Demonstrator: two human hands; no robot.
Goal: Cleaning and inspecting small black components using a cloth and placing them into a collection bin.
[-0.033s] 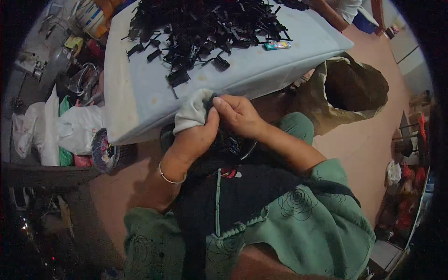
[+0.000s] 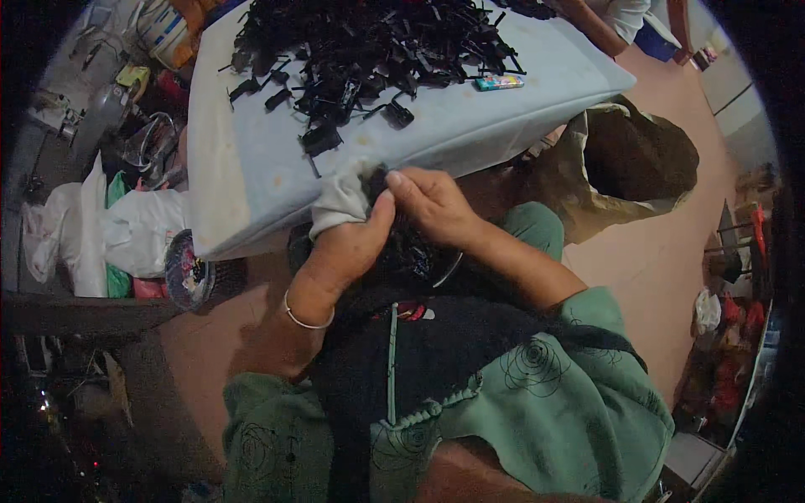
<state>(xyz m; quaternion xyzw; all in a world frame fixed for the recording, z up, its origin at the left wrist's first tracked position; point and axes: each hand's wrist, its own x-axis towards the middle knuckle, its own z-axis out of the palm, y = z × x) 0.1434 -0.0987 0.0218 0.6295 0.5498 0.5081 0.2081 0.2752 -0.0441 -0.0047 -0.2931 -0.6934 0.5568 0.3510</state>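
Observation:
My left hand (image 2: 348, 243), with a thin bangle at the wrist, grips a pale grey cloth (image 2: 337, 201) near the front edge of a light blue padded table (image 2: 251, 159). My right hand (image 2: 432, 205) meets it, fingers pinched on a small black part (image 2: 377, 178) between the two hands. A big heap of black plastic parts (image 2: 377, 42) lies on the table's far half, with a few loose ones (image 2: 323, 134) closer to me. More dark parts (image 2: 411, 251) lie in my lap under my hands.
An open brown sack (image 2: 637, 159) stands on the floor at my right. White plastic bags (image 2: 92, 226) and clutter sit at the left. A small coloured packet (image 2: 499, 82) lies on the table. Another person's arm (image 2: 595, 25) reaches in at the top right.

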